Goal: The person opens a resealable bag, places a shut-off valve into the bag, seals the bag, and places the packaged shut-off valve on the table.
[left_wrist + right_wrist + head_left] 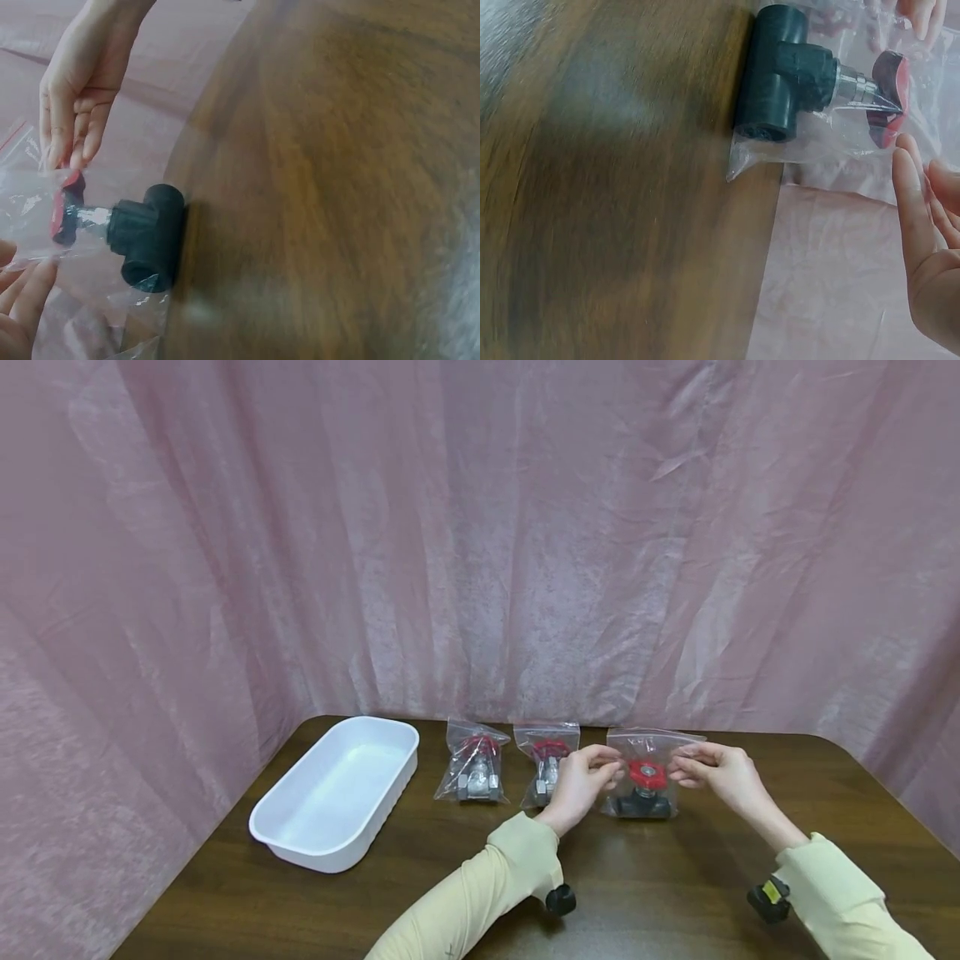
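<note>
A clear zip bag [663, 743] stands upright on the table, holding a valve with a red handwheel [647, 774] and a dark T-shaped body [774, 79]. My left hand [585, 781] pinches the bag's left side between thumb and fingers. At the opposite side, my right hand [723, 772] pinches the bag's edge near handwheel height. In the left wrist view, the valve body [150, 236] rests on the table between both hands. The exact grip of the fingertips is partly hidden by the clear film.
Left of the hands stand two more bagged valves with red handwheels, a middle one [550, 747] partly behind my left hand and a left one [477, 768]. A white plastic tray [273, 814] sits at the table's left. Pink curtain [480, 543] hangs behind the brown table [637, 893].
</note>
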`<move>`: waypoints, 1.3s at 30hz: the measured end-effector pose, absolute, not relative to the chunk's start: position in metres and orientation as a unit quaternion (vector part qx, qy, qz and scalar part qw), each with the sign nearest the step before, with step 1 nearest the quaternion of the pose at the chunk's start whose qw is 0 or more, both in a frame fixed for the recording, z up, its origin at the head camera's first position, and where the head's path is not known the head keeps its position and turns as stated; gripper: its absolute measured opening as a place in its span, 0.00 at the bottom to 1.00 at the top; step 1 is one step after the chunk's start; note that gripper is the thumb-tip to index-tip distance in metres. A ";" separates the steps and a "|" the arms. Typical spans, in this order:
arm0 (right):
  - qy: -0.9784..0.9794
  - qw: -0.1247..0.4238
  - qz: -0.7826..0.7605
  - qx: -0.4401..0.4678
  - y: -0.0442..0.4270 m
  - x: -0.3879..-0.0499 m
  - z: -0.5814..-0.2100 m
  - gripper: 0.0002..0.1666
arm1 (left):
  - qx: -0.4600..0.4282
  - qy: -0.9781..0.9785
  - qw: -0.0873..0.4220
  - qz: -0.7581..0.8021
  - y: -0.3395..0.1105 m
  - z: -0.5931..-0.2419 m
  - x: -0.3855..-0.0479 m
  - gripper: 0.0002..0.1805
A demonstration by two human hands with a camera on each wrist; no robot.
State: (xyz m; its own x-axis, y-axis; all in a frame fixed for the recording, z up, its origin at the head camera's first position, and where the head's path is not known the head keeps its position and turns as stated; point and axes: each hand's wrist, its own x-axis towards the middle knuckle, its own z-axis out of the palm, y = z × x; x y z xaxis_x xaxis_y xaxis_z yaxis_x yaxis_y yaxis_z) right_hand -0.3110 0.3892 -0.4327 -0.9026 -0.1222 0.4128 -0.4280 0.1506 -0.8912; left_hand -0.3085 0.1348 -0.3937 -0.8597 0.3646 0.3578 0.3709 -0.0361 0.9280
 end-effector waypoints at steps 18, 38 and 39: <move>-0.670 0.073 0.732 0.102 0.394 -0.348 -0.454 0.11 | -0.173 -0.664 0.011 -0.728 0.148 -0.398 -0.310 0.18; -0.659 0.020 0.751 0.039 0.376 -0.347 -0.442 0.28 | -0.152 -0.713 -0.018 -0.684 0.156 -0.402 -0.328 0.30; -0.661 0.017 0.750 0.036 0.375 -0.345 -0.441 0.25 | -0.154 -0.713 -0.022 -0.684 0.157 -0.401 -0.329 0.30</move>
